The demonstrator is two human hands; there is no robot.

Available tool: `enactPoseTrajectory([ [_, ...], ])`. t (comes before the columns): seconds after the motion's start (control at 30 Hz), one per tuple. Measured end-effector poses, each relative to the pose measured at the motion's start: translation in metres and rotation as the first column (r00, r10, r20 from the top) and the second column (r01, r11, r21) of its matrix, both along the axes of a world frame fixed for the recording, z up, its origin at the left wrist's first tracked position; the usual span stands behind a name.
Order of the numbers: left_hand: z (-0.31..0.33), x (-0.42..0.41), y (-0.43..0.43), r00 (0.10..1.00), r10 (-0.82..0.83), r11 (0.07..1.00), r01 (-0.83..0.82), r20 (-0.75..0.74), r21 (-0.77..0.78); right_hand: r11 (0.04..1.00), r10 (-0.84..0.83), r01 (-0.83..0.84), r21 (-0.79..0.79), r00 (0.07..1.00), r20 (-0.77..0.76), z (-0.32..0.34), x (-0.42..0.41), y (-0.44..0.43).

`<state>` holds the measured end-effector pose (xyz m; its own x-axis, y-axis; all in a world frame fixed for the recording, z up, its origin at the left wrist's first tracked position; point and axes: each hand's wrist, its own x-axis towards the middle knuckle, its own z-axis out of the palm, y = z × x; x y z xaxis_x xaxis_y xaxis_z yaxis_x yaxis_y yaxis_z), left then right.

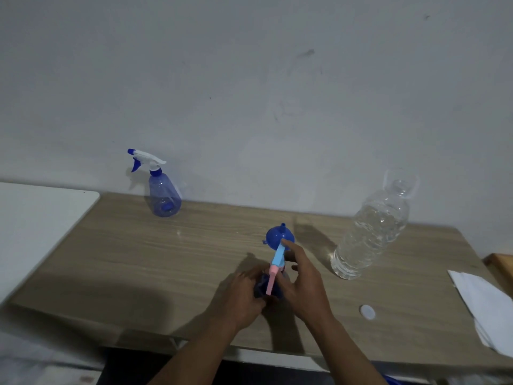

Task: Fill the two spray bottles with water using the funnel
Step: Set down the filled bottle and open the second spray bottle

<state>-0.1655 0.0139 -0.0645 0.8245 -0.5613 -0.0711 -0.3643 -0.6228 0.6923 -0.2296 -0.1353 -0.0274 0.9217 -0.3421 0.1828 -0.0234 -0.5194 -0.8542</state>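
Far left, by the wall: one spray bottle point(163, 195), upright. Centre: my left hand point(244, 295) grips the dark bottle point(259, 289), my right hand point(302, 282) curls round its spray head point(277, 259); funnel point(277, 237) spout-up just behind. Right: water bottle point(372, 232), standing.

A wood-grain bench point(138, 259) stands against a pale wall. At its far left stands a blue spray bottle point(163, 198) with a white head. Near the middle a blue funnel point(277, 237) sits mouth down, spout up. To the right stands a clear water bottle point(372, 234), uncapped; its white cap point(367, 312) lies nearer the front. White sheets point(488, 309) overhang the right edge. Near the front, the left hand point(244, 295) and right hand point(302, 284) hold a second spray bottle point(278, 255).
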Motion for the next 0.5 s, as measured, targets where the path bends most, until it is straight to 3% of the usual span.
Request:
enactPoseTrajectory([
  [0.17,-0.0019,0.0041,0.0005,1.0,-0.008,1.0,0.008,-0.008,0.023,0.998,0.062,-0.061,0.024,0.998,-0.024,0.0035,0.0014,-0.0016],
  [0.33,-0.0005,0.0084,0.0032,0.998,-0.006,1.0,0.007,-0.066,0.014,0.993,0.037,-0.036,-0.11,0.999,0.011,-0.0028,0.0007,-0.0001],
  [0.5,0.0016,0.0081,0.0017,0.993,0.015,0.998,-0.009,-0.114,0.055,0.996,0.05,-0.047,-0.075,0.998,0.033,-0.0033,0.0024,0.0063],
])
